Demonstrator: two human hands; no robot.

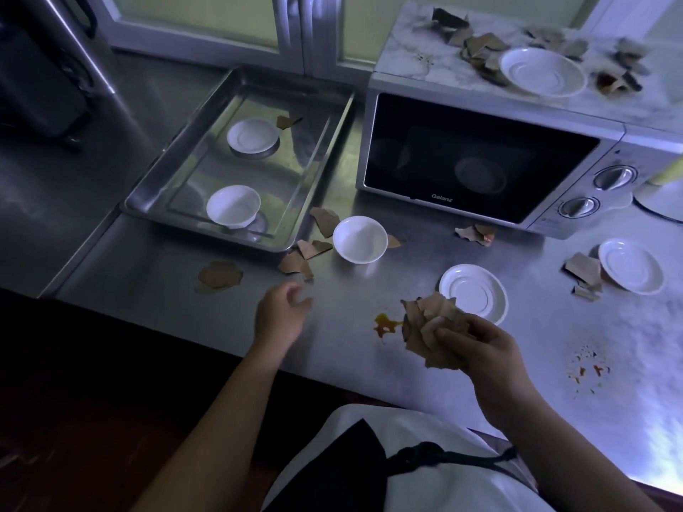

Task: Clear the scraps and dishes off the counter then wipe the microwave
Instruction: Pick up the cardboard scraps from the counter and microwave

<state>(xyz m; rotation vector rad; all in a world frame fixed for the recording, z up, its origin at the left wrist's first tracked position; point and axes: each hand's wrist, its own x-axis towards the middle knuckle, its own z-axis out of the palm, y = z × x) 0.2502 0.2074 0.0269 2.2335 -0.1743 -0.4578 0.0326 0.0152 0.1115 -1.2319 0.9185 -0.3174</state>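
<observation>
Hands: left (281, 314) loose, right (480, 345) around scraps (430, 319)

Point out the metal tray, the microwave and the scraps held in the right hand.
metal tray (236, 168): head view, bare middle of its floor.
microwave (476, 157): head view, middle of its dark door.
held scraps (430, 327): head view, middle of the bundle.
</observation>
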